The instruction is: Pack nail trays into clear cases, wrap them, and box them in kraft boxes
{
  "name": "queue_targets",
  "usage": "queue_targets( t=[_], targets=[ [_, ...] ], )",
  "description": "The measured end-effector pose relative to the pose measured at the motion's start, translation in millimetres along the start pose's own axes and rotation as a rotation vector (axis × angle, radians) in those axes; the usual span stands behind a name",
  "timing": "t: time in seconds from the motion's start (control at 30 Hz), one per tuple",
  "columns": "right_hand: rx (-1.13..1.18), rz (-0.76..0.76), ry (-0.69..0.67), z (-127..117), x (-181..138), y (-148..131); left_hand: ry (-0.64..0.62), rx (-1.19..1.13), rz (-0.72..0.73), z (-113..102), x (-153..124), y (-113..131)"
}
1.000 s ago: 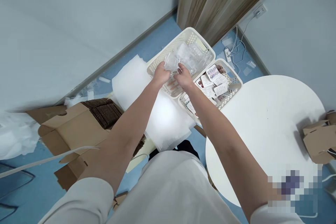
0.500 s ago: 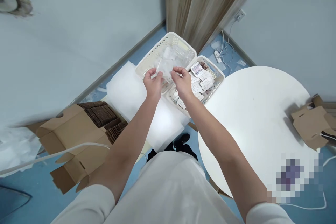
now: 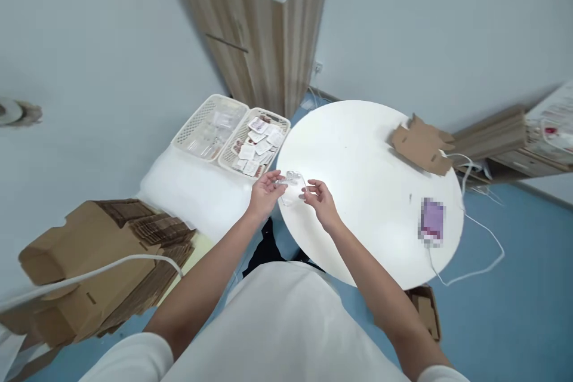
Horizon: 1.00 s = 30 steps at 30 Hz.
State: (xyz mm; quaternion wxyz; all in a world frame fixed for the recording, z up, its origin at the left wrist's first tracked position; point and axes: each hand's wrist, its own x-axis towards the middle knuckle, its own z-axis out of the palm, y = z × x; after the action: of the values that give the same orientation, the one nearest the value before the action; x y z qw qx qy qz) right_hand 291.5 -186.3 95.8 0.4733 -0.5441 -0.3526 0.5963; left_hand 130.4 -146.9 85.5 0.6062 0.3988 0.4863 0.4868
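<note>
My left hand (image 3: 265, 193) pinches a clear plastic bag (image 3: 293, 178) by its left side, over the near-left edge of the round white table (image 3: 353, 173). My right hand (image 3: 321, 202) has curled fingers closed at the bag's right edge. The bag is see-through and blurred, so I cannot tell whether anything is inside it. Left of the table stand two cream baskets side by side. The left basket (image 3: 184, 130) holds clear plastic packaging, and the right basket (image 3: 281, 124) holds white printed cards and small brown items.
Flattened brown cardboard boxes (image 3: 94, 239) are stacked at the left. A folded cardboard box (image 3: 421, 144) and a pixelated purple device (image 3: 432, 219) with a white cable lie on the table. A wooden cabinet (image 3: 259, 48) stands behind the baskets. White foam sheets (image 3: 192, 191) lie before the baskets.
My view has swung right. Both hands have moved from above the baskets to the round table's edge, carrying the clear plastic bag along.
</note>
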Motion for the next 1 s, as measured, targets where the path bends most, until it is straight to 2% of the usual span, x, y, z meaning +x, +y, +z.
queue_targets(
  t=[0.1, 0.2, 0.33, 0.43, 0.53, 0.67, 0.83, 1.0],
  targets=[
    [0.012, 0.001, 0.072, -49.0, -47.5, 4.2, -0.172, 0.070, -0.040, 37.8, -34.5, -15.6],
    [0.013, 0.012, 0.157, -86.1, -88.4, 13.5, -0.306, 0.114, -0.083, 70.9, -61.8, -31.4],
    [0.027, 0.004, 0.246, -116.1, -128.2, 29.5, -0.440, 0.178, -0.114, 104.6, -87.1, -46.6],
    [0.041, -0.009, 0.314, -127.2, -145.2, 39.2, -0.505, 0.223, -0.121, 119.3, -98.8, -52.6],
    [0.060, -0.020, 0.378, -132.0, -153.1, 45.9, -0.621, 0.267, -0.099, 123.2, -104.8, -56.6],
    [0.083, -0.029, 0.440, -132.4, -153.8, 49.8, -0.764, 0.441, 0.045, 115.0, -103.4, -63.0],
    [0.074, -0.028, 0.489, -126.6, -151.5, 47.1, -0.849, 0.597, 0.195, 104.0, -90.6, -69.2],
    [0.068, -0.017, 0.493, -120.0, -148.5, 47.3, -0.911, 0.634, 0.277, 102.5, -79.3, -67.6]
  ],
)
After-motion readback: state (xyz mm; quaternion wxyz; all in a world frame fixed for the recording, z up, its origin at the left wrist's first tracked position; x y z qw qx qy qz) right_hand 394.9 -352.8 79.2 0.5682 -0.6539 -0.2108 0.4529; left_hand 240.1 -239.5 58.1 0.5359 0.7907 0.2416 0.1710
